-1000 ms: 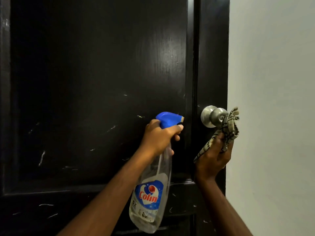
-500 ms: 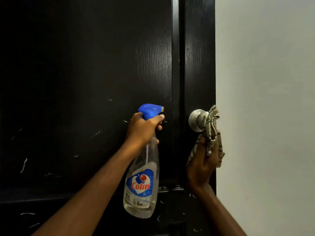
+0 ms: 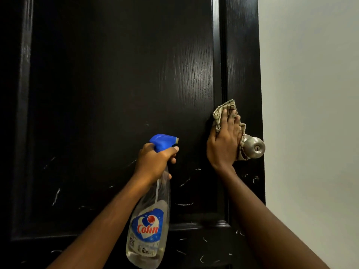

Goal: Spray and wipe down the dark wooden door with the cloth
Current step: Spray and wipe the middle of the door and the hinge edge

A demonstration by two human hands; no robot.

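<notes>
The dark, glossy wooden door [image 3: 116, 84] fills most of the view, its recessed panel showing grain where the light strikes and thin white scuff marks [image 3: 56, 196] scattered over its lower part. The left hand [image 3: 153, 162] holds a clear plastic spray bottle with a red-and-blue "Colin" label [image 3: 149, 220] up in front of the panel. Its grip is clenched round the bottle's neck, with the index finger curled on the trigger beneath the blue spray head [image 3: 162, 141], whose nozzle points right. The right hand [image 3: 224, 140] lies flat, fingers straight and pointing up, its grip released as it presses a beige checked cloth [image 3: 223, 109] against the door's right stile. The cloth's lower folds bunch against the round brushed-metal doorknob [image 3: 254, 147] just beside the hand. A pale plain wall [image 3: 310, 113] stands to the door's right.
</notes>
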